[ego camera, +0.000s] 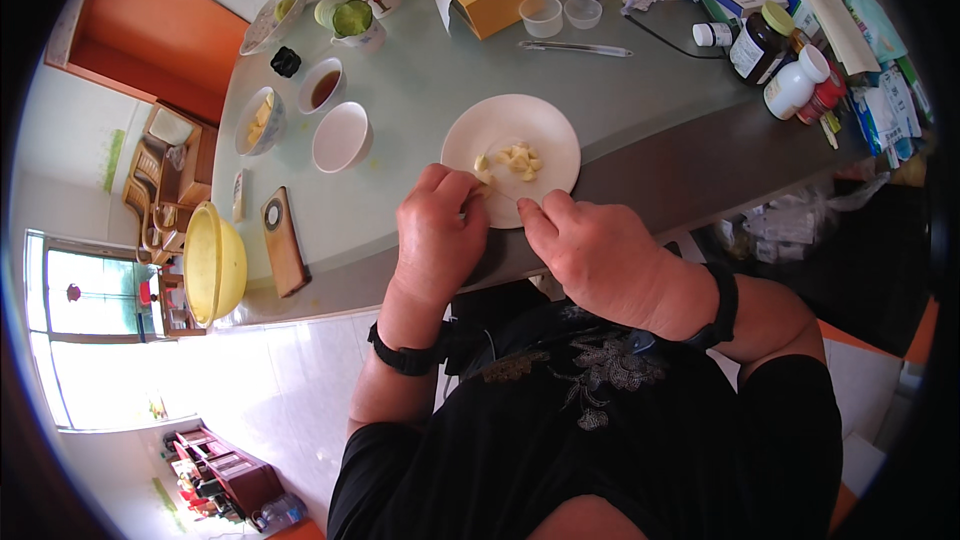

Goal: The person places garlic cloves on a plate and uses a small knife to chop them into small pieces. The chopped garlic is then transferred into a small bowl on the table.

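Note:
On the white plate (555, 127) lies a small heap of pale cut pieces (521, 159), which look like garlic. A few more pieces (481, 163) sit near its left side. My left hand (442, 221) is at the plate's lower left rim, thumb and fingers pinched on one pale piece (486, 180) that they partly hide. At the lower right rim, my right hand (600, 251) has its thumb and forefinger pinched together. A thin stick-like thing (506, 196) runs from those fingertips towards the left hand; it is too fine to name surely.
Left of the plate stand a white bowl (341, 139), a bowl of dark liquid (315, 82), a bowl of pale chunks (255, 127), a phone (281, 244) and a yellow basin (214, 266). Behind are a pen (576, 49), plastic cups (540, 17) and a yellow box (480, 11). Bottles (761, 45) crowd the right.

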The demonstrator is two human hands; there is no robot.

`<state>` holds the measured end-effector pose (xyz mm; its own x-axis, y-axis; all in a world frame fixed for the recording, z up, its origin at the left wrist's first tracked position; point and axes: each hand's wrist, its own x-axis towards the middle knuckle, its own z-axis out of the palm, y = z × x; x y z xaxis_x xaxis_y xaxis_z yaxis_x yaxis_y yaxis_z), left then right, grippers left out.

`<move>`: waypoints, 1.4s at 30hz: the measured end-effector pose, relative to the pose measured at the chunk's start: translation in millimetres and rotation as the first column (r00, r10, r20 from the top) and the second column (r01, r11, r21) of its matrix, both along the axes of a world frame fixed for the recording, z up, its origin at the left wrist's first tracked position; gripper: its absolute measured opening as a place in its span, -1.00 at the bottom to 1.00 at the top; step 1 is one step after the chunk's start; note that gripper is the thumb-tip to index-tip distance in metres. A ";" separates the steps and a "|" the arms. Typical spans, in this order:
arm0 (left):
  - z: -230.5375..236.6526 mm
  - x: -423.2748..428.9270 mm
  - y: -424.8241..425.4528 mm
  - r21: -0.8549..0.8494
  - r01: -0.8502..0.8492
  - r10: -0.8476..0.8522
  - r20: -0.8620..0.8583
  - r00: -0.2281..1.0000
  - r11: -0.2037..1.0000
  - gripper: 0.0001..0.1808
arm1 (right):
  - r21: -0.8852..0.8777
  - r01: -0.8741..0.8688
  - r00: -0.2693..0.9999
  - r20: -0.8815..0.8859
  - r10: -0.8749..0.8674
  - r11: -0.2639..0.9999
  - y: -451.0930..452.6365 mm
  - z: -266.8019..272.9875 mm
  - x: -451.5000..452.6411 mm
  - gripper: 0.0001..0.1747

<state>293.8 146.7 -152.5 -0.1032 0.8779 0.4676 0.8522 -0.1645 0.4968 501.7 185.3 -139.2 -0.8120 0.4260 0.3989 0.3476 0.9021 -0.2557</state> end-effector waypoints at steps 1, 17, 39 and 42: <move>0.0 0.1 0.3 -0.001 -0.001 0.001 0.001 1.000 1.000 -0.86 | 0.023 -0.009 1.000 -0.023 0.009 1.000 1.8 0.3 -1.2 -0.64; 0.9 5.6 -2.7 -0.040 -0.063 0.064 0.031 0.997 0.997 -0.91 | -0.272 -0.009 0.998 -0.061 -0.008 0.962 9.5 -6.1 13.2 -0.78; 0.4 9.4 -3.4 -0.004 -0.068 0.068 -0.042 0.997 0.998 -0.88 | -0.375 -0.034 0.991 -0.134 -0.018 0.926 0.7 -10.8 -15.0 -0.79; 0.9 8.0 -2.5 -0.006 -0.056 0.056 -0.058 0.997 0.998 -0.87 | -0.382 -0.046 0.993 -0.122 -0.001 0.923 3.8 -12.3 -16.8 -0.71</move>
